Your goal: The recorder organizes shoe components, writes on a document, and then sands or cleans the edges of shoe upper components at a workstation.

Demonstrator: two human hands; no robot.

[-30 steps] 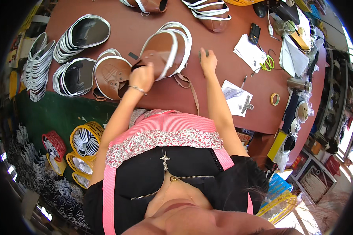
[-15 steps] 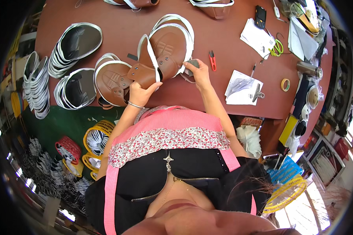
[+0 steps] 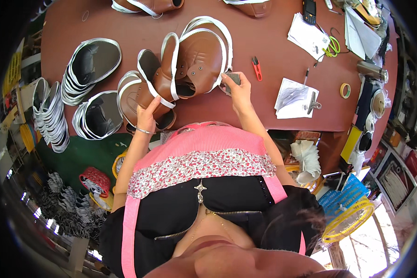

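Observation:
Brown leather shoe uppers with white edging lie at the near middle of the table. My left hand [image 3: 147, 118] is closed on the near white-edged rim of the left shoe upper [image 3: 130, 98], thumb on top; its other fingers are partly hidden. To the right, a larger shoe upper [image 3: 203, 45] lies with its toe away from me and its lace eyelets facing up. A raised brown side flap [image 3: 164, 84] stands between the two. My right hand [image 3: 240, 95] pinches a small dark grey block [image 3: 233, 78] beside the right upper's white edge.
Stacks of dark, white-edged pieces [image 3: 97, 69] stand at the left. Red thread snips [image 3: 256, 69], a clipboard with papers [image 3: 295, 99], a tape roll [image 3: 345, 91], green-handled scissors [image 3: 332, 47] and a steel flask [image 3: 373, 72] lie to the right. More brown uppers [image 3: 164, 5] sit at the far edge.
My left hand has moved left and nearer to me, from the middle flap to the left upper. The flap has opened out and stands more upright. My right hand still holds the grey block.

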